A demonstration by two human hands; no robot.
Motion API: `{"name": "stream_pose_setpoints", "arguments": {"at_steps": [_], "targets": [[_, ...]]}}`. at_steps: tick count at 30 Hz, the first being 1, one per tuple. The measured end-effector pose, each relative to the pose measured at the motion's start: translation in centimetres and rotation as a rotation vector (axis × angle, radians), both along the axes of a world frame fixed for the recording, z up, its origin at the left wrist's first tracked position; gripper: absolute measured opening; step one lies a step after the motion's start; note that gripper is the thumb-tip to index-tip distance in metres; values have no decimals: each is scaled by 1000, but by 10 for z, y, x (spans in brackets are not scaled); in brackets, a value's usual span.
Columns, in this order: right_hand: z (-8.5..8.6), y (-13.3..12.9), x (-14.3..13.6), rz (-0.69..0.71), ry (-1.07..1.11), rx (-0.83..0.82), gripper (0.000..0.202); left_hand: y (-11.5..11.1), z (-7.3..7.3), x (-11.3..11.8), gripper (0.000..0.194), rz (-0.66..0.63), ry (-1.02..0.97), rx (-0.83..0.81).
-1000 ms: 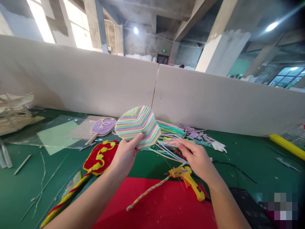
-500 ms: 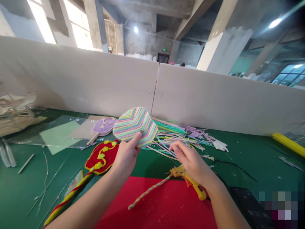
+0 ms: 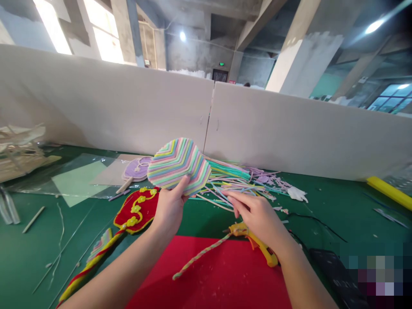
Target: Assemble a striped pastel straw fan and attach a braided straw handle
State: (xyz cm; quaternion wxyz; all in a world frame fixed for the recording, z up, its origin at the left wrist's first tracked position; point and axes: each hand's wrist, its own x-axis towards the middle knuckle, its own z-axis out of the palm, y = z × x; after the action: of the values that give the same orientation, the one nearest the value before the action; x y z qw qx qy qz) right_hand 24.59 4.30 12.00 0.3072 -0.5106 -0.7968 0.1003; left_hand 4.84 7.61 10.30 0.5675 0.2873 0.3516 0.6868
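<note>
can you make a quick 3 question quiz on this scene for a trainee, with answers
1. Which hand holds the striped panel?
2. True or false: the flowers on the red fan are blue.
3. Where does the far visible end of the twisted rod lie?
A) at the glue gun
B) on the red fan
C) on the striped panel

Key:
1. The left hand.
2. False; they are yellow.
3. A
</note>
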Motion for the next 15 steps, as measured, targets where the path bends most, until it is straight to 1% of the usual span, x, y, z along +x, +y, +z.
{"name": "stream_pose_setpoints", "arguments": {"at_steps": [1,3,5,9,12,15], "targets": [[-1,0,0,-24,8,-26,26,0,0,0,42,-13,-8,2],[-2,-1,-1,-63,39,-25,22,0,1,0,40,-48,-22,-6],[-1,-1,-1,-63,87,36,16,0,1,-1,39,-66,-40,-5],[1,-3,-4,-57,140,224,18,1,1,-1,37,-85,-76,31],[2,-4,-7,-66,142,253,16,0,1,1,39,-93,-118,67],[2,-7,-9,-83,142,256,16,-1,2,3,41,-91,-175,65]]}}
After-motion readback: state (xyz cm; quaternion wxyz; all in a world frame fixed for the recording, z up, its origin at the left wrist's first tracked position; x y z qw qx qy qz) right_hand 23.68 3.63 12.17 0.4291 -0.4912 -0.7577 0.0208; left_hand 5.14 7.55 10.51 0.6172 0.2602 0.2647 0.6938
